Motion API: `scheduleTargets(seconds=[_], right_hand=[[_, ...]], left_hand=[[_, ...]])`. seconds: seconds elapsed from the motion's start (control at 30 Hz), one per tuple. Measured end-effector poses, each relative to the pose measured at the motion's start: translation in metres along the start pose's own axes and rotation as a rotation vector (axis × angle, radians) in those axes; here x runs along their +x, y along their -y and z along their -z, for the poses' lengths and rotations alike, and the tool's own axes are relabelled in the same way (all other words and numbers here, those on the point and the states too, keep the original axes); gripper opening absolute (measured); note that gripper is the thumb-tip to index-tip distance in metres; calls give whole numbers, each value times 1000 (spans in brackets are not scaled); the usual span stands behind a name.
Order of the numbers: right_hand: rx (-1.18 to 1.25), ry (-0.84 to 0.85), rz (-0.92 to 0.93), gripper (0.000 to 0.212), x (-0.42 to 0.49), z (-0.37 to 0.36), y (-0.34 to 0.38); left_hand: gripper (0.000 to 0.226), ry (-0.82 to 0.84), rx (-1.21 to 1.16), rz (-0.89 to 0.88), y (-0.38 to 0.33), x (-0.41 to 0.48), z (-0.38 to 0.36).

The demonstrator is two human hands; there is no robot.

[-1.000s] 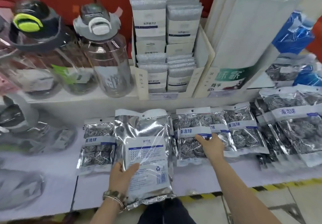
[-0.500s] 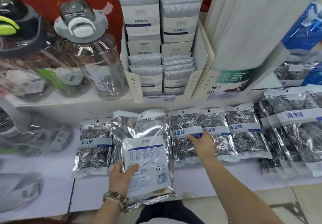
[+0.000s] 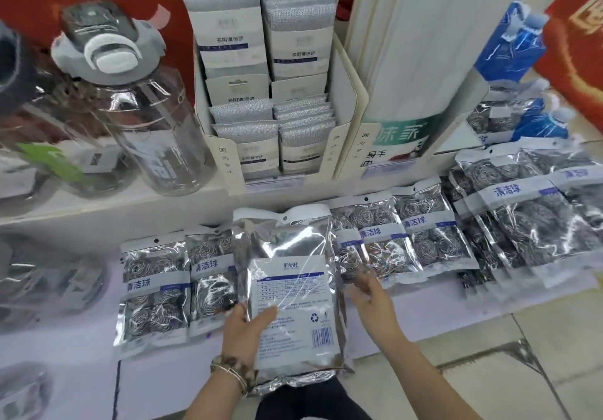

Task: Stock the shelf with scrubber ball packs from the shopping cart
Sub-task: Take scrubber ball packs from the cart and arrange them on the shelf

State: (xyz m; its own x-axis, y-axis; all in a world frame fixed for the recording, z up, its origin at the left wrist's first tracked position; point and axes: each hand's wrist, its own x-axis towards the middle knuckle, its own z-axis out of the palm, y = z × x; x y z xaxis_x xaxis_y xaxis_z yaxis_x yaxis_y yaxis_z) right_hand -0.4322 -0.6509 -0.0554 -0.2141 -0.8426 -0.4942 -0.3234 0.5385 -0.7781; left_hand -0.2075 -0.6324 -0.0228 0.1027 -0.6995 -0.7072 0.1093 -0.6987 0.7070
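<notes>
A large silver pack is gripped at its near-left corner by the left hand. The thumb is laid across the printed side and the other fingers are hidden behind. The pack is held w/ its label and barcode facing the camera, over the near part of the lower shelf, btwn two groups of scrubber pks. A beaded bracelet is worn on that wrist.

The right hand is placed just right of the silver pack. Its fingers are bent at the near end of a half-hidden scrubber pack; whether that pack is pinched or only touched can't be told.

To the left, two scrubber packs are laid flat side by side on the lower shelf, the right one partly covered by the held pack. To the right, an overlapping row is laid out, and further right a thicker stack is piled.

On the upper shelf, from left to right, are set:
- a clear water bottle w/ a grey and white lid
- a cardboard display box filled w/ grey cleaning cloths
- a tall white pack w/ a green band
- blue pks at far right

Tiled floor is seen at near right.
</notes>
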Motion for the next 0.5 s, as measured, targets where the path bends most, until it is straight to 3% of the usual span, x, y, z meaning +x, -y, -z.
scheduleTargets(seconds=[0.13,0.3,0.5], right_hand=[[160,-26,-138,23,-27,1,-14],[275,-139,-153,14,-50,26,-18],[380,-320,-157,28,-78,74,-40]], left_hand=[[23,83,-6,26,3,3,-14],[29,202,86,-3,0,-3,-45],[27,322,188,-64,-2,-25,-99]])
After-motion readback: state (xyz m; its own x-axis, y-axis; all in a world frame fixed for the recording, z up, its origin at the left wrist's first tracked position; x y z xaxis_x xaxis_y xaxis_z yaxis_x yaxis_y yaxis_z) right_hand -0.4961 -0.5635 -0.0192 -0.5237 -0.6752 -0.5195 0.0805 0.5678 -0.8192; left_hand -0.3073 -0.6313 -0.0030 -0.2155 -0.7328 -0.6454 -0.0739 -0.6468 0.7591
